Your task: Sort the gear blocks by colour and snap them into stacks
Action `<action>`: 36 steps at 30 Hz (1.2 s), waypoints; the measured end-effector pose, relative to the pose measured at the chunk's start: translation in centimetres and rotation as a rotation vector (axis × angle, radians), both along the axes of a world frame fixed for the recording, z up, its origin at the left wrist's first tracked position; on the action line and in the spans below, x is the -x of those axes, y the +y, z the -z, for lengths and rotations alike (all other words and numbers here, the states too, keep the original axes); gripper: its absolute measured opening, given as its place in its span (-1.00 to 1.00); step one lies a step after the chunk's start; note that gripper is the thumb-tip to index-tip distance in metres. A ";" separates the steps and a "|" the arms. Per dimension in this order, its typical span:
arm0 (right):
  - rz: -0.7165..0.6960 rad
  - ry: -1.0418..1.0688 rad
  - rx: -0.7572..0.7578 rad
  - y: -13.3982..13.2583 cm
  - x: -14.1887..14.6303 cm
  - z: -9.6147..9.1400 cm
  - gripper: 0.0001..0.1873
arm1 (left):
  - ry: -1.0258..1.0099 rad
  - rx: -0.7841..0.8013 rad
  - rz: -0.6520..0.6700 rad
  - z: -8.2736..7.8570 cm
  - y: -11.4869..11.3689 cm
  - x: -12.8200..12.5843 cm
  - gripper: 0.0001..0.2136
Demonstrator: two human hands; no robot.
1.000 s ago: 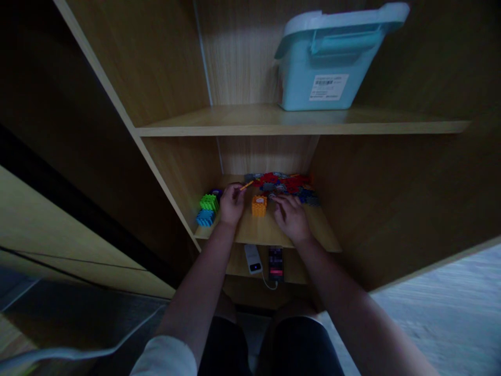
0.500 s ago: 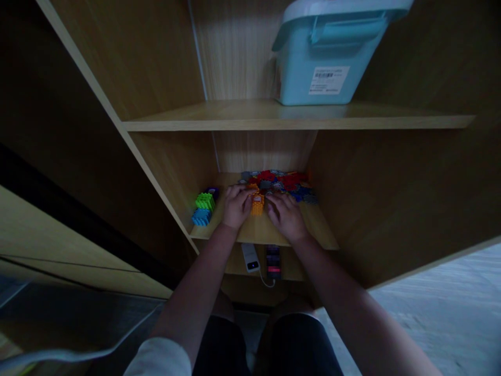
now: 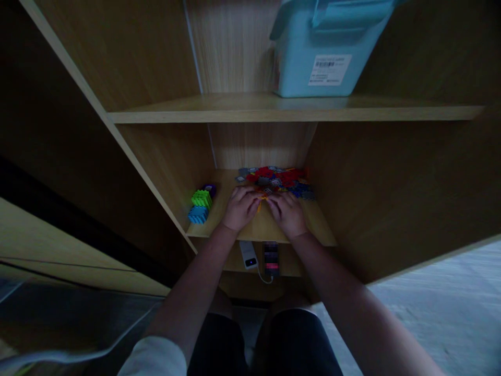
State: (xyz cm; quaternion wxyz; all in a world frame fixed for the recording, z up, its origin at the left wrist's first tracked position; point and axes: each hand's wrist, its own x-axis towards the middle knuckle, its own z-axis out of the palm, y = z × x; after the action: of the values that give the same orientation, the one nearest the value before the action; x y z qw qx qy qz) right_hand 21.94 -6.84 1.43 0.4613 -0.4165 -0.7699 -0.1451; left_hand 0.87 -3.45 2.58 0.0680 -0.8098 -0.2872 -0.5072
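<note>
Both my hands reach into a low wooden shelf compartment [image 3: 219,227]. My left hand [image 3: 239,209] and my right hand [image 3: 287,213] are closed together around a small orange block cube [image 3: 261,200], which shows only as a sliver between my fingers. Just behind my hands lies a pile of loose red, blue and grey block pieces [image 3: 278,180]. To the left stand a green cube [image 3: 201,198], a blue cube [image 3: 198,214] and a purple piece [image 3: 210,188].
A light blue lidded bin [image 3: 324,52] with a barcode label sits on the shelf above. On the shelf below lie a white power bank [image 3: 249,256] and a phone [image 3: 271,259] joined by a cable. Wooden side walls close in on both sides.
My left hand, which held a thin orange piece, came right to the orange cube. My right hand closed on it too. The cube is now almost hidden between both hands.
</note>
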 end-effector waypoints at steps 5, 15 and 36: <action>-0.096 0.082 0.006 0.0 0.2 -0.2 -0.83 | -0.060 0.012 0.046 0.1 0.3 0.2 -0.85; -0.243 0.287 0.174 -0.1 0.2 -0.1 -0.85 | -0.075 0.030 0.120 0.6 0.5 0.2 -0.84; -0.159 0.436 0.302 2.6 1.5 1.6 -0.60 | -0.385 0.869 0.560 3.3 3.9 3.1 -0.24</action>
State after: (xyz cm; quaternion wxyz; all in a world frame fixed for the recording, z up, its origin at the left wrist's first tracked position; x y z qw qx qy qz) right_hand 20.43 -4.29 -0.21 0.5587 -0.4402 -0.6956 0.1012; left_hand -2.23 0.45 -0.67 -0.4637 -0.7013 -0.2511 -0.4797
